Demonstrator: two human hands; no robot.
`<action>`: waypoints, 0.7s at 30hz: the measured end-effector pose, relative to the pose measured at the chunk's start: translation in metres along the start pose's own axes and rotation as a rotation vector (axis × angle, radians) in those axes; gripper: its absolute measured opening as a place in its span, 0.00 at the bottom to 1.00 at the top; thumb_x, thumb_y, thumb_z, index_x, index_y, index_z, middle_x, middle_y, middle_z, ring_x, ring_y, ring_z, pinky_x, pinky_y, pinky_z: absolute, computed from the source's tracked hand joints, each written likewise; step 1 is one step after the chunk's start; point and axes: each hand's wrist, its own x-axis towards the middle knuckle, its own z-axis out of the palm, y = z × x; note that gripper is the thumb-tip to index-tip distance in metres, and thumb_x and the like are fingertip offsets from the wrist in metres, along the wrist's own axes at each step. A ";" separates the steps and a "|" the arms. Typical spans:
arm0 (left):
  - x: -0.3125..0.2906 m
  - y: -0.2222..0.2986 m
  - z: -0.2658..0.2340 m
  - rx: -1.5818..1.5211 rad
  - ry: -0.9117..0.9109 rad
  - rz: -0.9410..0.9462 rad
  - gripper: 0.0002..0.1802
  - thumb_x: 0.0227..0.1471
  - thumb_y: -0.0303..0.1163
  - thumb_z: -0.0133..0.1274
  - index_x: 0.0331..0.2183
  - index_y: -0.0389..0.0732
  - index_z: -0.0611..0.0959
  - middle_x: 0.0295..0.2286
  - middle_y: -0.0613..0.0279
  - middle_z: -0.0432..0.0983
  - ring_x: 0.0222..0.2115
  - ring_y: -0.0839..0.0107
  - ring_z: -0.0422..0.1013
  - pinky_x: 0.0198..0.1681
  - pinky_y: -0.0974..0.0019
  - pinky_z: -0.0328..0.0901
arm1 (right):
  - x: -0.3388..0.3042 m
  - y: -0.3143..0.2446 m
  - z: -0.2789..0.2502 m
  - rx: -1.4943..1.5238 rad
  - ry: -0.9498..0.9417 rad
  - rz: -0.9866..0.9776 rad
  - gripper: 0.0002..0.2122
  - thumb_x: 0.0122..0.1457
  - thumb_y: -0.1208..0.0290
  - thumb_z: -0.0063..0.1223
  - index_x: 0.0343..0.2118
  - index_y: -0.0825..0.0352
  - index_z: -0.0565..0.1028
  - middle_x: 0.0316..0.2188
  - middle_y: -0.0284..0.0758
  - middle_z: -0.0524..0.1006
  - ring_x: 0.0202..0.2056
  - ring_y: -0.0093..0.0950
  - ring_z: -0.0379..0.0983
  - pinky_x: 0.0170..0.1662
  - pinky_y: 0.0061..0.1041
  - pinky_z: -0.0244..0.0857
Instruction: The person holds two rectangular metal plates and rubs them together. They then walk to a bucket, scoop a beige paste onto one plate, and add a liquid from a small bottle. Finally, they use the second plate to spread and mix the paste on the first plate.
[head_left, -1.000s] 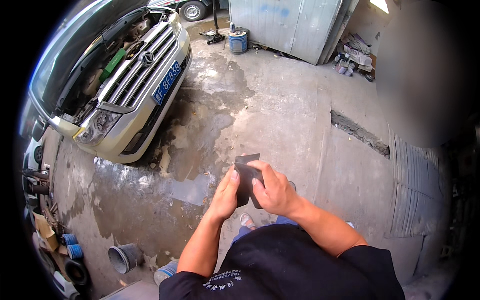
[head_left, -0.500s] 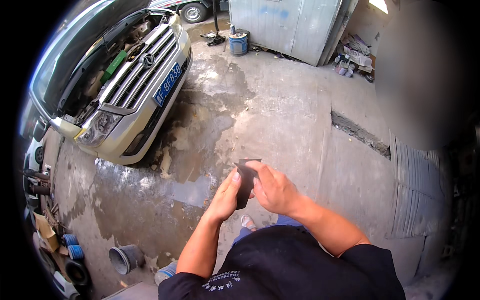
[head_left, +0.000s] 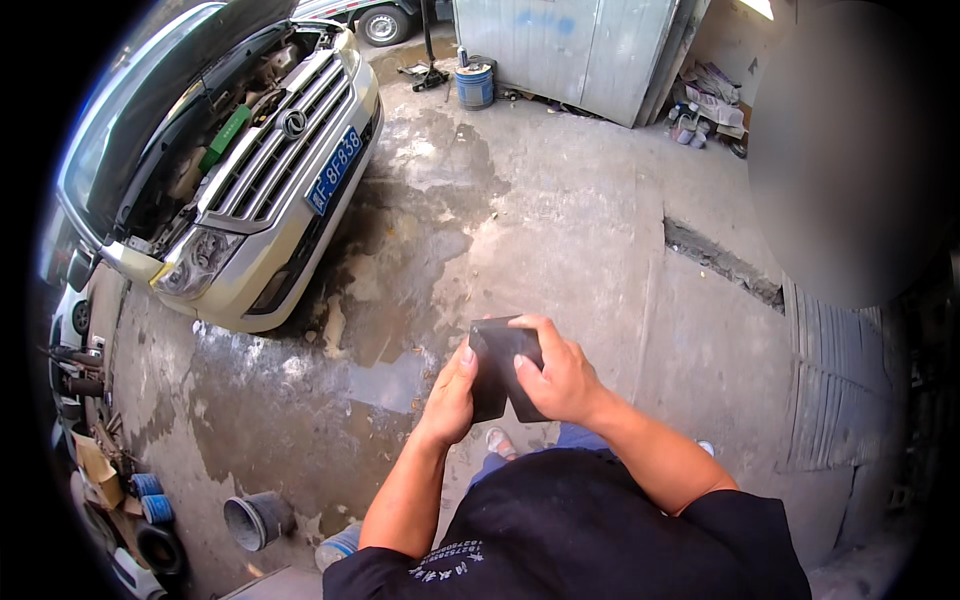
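Between my hands, in front of my body, is a thin dark grey-black sheet with a fold down its middle. It looks like sandpaper, but its surface is too blurred to be sure. My left hand grips its left half, thumb lying along the near face. On the other half, my right hand has its thumb on the face and the index finger over the top edge. The two halves spread apart at the bottom, making a V-shaped gap. Most fingers of both hands are hidden behind the sheet.
At upper left stands a pale van with its hood raised. A grey bucket lies tipped at lower left, near blue cans and a tyre. Wet patches cover the concrete. A broken trench runs along the right.
The folded sheet has opened out: its right half has swung to the right with my right hand, so more of its face shows. My left hand stays nearly in place.
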 end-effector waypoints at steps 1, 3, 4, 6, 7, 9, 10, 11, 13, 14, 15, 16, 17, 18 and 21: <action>-0.001 0.001 0.001 -0.022 -0.018 -0.005 0.29 0.65 0.47 0.32 0.61 0.39 0.59 0.51 0.58 0.67 0.50 0.69 0.66 0.53 0.65 0.62 | 0.005 -0.005 -0.007 0.066 -0.013 0.119 0.18 0.54 0.80 0.44 0.49 0.70 0.63 0.31 0.54 0.75 0.34 0.51 0.74 0.37 0.40 0.68; -0.004 0.006 0.005 -0.075 -0.022 -0.040 0.29 0.65 0.46 0.31 0.61 0.38 0.58 0.52 0.57 0.66 0.51 0.68 0.65 0.56 0.64 0.59 | 0.006 -0.009 -0.008 0.126 -0.007 0.166 0.18 0.54 0.80 0.45 0.49 0.69 0.63 0.29 0.51 0.76 0.33 0.46 0.76 0.36 0.37 0.69; 0.000 0.001 0.003 -0.034 0.008 -0.002 0.29 0.65 0.46 0.31 0.61 0.39 0.58 0.52 0.57 0.66 0.51 0.68 0.65 0.56 0.64 0.59 | -0.002 -0.008 -0.003 0.049 -0.041 0.088 0.18 0.55 0.80 0.45 0.50 0.69 0.62 0.29 0.49 0.77 0.32 0.42 0.77 0.35 0.34 0.69; 0.003 -0.005 0.000 0.004 0.057 0.036 0.29 0.65 0.45 0.31 0.61 0.39 0.59 0.52 0.57 0.66 0.51 0.69 0.65 0.55 0.63 0.60 | -0.012 -0.002 0.009 -0.018 -0.030 -0.065 0.18 0.55 0.79 0.46 0.49 0.69 0.63 0.29 0.47 0.77 0.30 0.37 0.78 0.34 0.32 0.70; 0.004 -0.003 0.000 -0.024 0.034 0.027 0.28 0.65 0.45 0.31 0.60 0.39 0.59 0.52 0.57 0.66 0.50 0.69 0.65 0.55 0.63 0.60 | -0.007 -0.001 0.006 -0.006 -0.001 -0.030 0.18 0.55 0.79 0.47 0.49 0.69 0.63 0.29 0.47 0.77 0.30 0.37 0.78 0.34 0.32 0.70; 0.000 0.005 0.003 -0.086 -0.009 0.002 0.27 0.65 0.44 0.31 0.60 0.39 0.60 0.52 0.57 0.66 0.50 0.69 0.66 0.55 0.63 0.61 | 0.004 0.000 -0.006 0.019 0.054 0.050 0.18 0.54 0.78 0.48 0.49 0.68 0.63 0.29 0.46 0.77 0.29 0.38 0.77 0.33 0.32 0.69; 0.001 0.011 0.007 -0.080 0.017 -0.017 0.26 0.65 0.43 0.32 0.58 0.38 0.62 0.50 0.57 0.68 0.49 0.68 0.67 0.53 0.63 0.62 | 0.009 0.005 -0.006 0.114 0.066 0.046 0.18 0.54 0.78 0.49 0.49 0.69 0.64 0.28 0.46 0.77 0.28 0.39 0.77 0.33 0.32 0.69; 0.002 0.009 0.004 -0.060 0.037 -0.011 0.25 0.65 0.43 0.32 0.57 0.38 0.63 0.50 0.57 0.68 0.48 0.69 0.68 0.53 0.63 0.63 | 0.004 0.002 -0.002 0.067 0.027 0.027 0.18 0.54 0.79 0.48 0.49 0.69 0.64 0.28 0.46 0.77 0.28 0.39 0.77 0.33 0.32 0.69; 0.004 0.002 0.000 -0.021 0.076 -0.001 0.25 0.65 0.43 0.32 0.57 0.38 0.63 0.48 0.57 0.69 0.47 0.69 0.68 0.51 0.63 0.64 | -0.011 -0.008 0.009 -0.028 -0.049 -0.009 0.17 0.54 0.80 0.47 0.48 0.70 0.64 0.28 0.45 0.77 0.27 0.39 0.77 0.33 0.32 0.70; 0.004 0.001 0.002 -0.053 0.091 0.009 0.25 0.65 0.43 0.32 0.57 0.39 0.63 0.48 0.57 0.69 0.47 0.69 0.68 0.51 0.63 0.64 | -0.010 -0.006 0.011 -0.028 -0.041 -0.027 0.17 0.54 0.80 0.47 0.48 0.70 0.64 0.29 0.46 0.77 0.28 0.39 0.77 0.34 0.32 0.70; 0.004 0.003 0.002 -0.061 0.070 0.008 0.25 0.65 0.43 0.32 0.57 0.39 0.63 0.48 0.57 0.69 0.47 0.69 0.68 0.51 0.63 0.64 | -0.004 -0.004 0.007 -0.001 -0.005 0.008 0.17 0.54 0.79 0.47 0.48 0.70 0.64 0.29 0.46 0.77 0.29 0.39 0.77 0.34 0.33 0.70; 0.002 0.008 0.004 -0.070 0.053 0.006 0.25 0.65 0.43 0.31 0.57 0.39 0.63 0.48 0.57 0.69 0.47 0.69 0.68 0.52 0.63 0.64 | 0.005 -0.004 0.000 0.027 0.027 0.046 0.17 0.54 0.79 0.48 0.48 0.69 0.64 0.29 0.47 0.77 0.30 0.40 0.77 0.34 0.33 0.70; 0.001 0.010 0.004 -0.079 0.036 0.003 0.25 0.65 0.43 0.31 0.57 0.39 0.63 0.48 0.57 0.69 0.47 0.69 0.68 0.52 0.63 0.63 | 0.009 -0.003 -0.004 0.056 0.059 0.083 0.18 0.53 0.79 0.48 0.48 0.69 0.65 0.29 0.47 0.76 0.30 0.40 0.77 0.35 0.33 0.69; 0.002 0.003 0.000 -0.072 0.044 -0.009 0.25 0.66 0.43 0.30 0.57 0.39 0.63 0.49 0.57 0.69 0.47 0.68 0.68 0.53 0.62 0.63 | 0.005 -0.002 -0.001 0.055 0.011 0.104 0.18 0.53 0.80 0.45 0.49 0.68 0.62 0.31 0.55 0.74 0.34 0.53 0.74 0.38 0.41 0.67; 0.004 0.002 0.003 -0.068 0.103 0.021 0.26 0.66 0.42 0.30 0.58 0.38 0.62 0.50 0.56 0.68 0.49 0.68 0.67 0.54 0.63 0.61 | -0.008 -0.003 0.016 0.006 -0.024 -0.074 0.18 0.54 0.80 0.44 0.49 0.69 0.62 0.31 0.53 0.75 0.34 0.51 0.75 0.37 0.39 0.68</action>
